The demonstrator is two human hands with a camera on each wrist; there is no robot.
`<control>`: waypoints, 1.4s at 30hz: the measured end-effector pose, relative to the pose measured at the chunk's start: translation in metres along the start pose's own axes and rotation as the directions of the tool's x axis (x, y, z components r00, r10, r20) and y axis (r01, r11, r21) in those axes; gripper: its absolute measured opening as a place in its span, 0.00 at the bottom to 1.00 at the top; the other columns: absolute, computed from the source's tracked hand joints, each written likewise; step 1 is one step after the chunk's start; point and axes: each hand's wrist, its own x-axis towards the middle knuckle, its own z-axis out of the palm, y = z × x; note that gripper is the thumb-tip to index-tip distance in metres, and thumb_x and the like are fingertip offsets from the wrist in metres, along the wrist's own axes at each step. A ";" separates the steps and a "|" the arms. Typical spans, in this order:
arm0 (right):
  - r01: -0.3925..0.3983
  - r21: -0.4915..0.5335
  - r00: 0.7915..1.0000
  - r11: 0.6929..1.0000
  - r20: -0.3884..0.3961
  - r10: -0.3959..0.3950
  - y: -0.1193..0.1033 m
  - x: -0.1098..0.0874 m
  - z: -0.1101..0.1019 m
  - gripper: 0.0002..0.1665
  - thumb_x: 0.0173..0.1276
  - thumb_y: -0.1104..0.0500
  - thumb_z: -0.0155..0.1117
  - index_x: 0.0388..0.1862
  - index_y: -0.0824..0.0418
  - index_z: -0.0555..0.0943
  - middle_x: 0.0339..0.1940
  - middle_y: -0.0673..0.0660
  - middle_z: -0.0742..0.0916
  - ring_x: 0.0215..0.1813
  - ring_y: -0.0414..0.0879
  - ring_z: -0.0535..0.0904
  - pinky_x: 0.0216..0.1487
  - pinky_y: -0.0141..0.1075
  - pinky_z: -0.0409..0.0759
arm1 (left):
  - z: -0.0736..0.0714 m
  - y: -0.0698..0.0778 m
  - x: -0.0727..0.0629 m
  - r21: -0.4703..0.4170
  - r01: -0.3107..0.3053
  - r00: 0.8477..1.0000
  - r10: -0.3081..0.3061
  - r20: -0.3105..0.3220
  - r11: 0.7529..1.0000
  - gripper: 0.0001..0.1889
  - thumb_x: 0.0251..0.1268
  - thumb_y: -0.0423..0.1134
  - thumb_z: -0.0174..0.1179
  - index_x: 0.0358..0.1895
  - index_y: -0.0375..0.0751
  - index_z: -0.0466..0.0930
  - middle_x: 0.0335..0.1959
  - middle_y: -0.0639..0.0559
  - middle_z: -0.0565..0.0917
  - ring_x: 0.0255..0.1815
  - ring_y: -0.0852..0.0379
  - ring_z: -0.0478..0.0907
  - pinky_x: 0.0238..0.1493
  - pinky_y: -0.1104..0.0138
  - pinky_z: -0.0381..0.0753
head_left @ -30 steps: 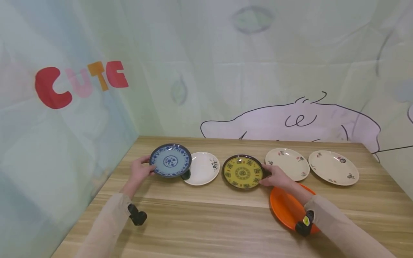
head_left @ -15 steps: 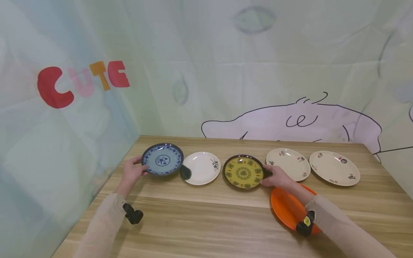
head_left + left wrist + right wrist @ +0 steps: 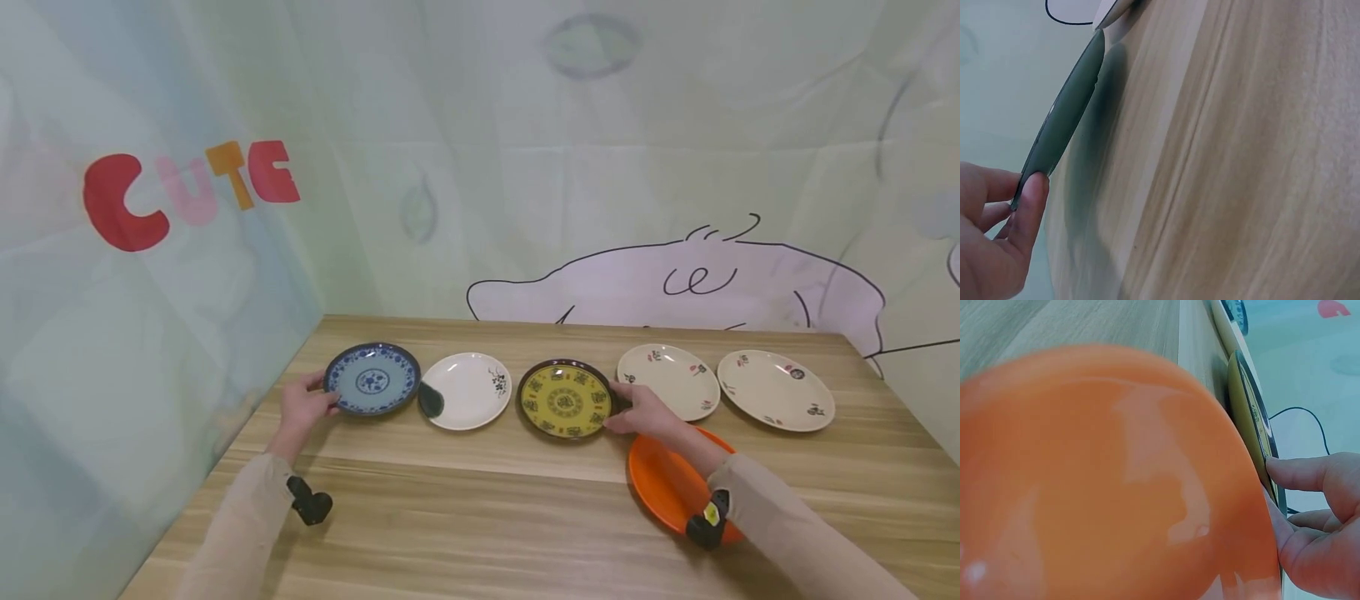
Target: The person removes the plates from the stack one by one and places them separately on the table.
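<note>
My left hand pinches the left rim of a blue patterned plate. In the left wrist view, the thumb and fingers clasp the edge of this plate, seen side-on and tilted, with its shadow on the wood below. My right hand holds the right rim of a yellow plate with a dark edge. The right wrist view shows the thumb against that yellow plate, while the other fingers are partly hidden. Between the two plates lies a white plate with a dark patch and a floral print.
An orange plate lies below my right forearm, partly covered by it. Two cream plates, one round and one oval, sit at the back right of the wooden table. Printed curtains hang behind and to the left.
My left hand has carried the blue plate leftward, off its overlap with the white plate, and then lowered it towards the table. My right hand and the yellow plate have stayed put.
</note>
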 end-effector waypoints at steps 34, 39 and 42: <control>-0.013 0.019 1.000 1.000 -0.005 0.013 0.002 0.002 0.001 0.46 0.54 0.65 0.66 0.67 0.76 0.54 0.68 0.72 0.59 0.69 0.62 0.53 0.67 0.53 0.52 | 0.011 -0.020 0.002 0.014 0.091 0.996 -0.091 0.025 0.996 0.28 0.59 0.24 0.51 0.63 0.24 0.57 0.57 0.25 0.63 0.21 0.68 0.72 0.27 0.76 0.80; -0.009 0.020 1.000 1.000 -0.009 0.009 0.002 0.001 0.001 0.46 0.53 0.65 0.66 0.66 0.76 0.54 0.67 0.73 0.59 0.68 0.62 0.55 0.67 0.53 0.54 | 0.012 -0.021 0.000 -0.014 0.090 0.996 -0.089 0.021 0.996 0.27 0.58 0.25 0.52 0.63 0.23 0.58 0.55 0.26 0.66 0.20 0.69 0.72 0.25 0.76 0.80; -0.017 0.017 1.000 1.000 -0.009 0.017 0.002 0.001 0.001 0.46 0.53 0.65 0.66 0.66 0.76 0.53 0.67 0.73 0.59 0.68 0.62 0.54 0.67 0.53 0.53 | 0.012 -0.022 0.000 -0.028 0.091 0.996 -0.090 0.022 0.995 0.28 0.59 0.25 0.52 0.63 0.24 0.58 0.55 0.26 0.67 0.20 0.68 0.73 0.25 0.75 0.80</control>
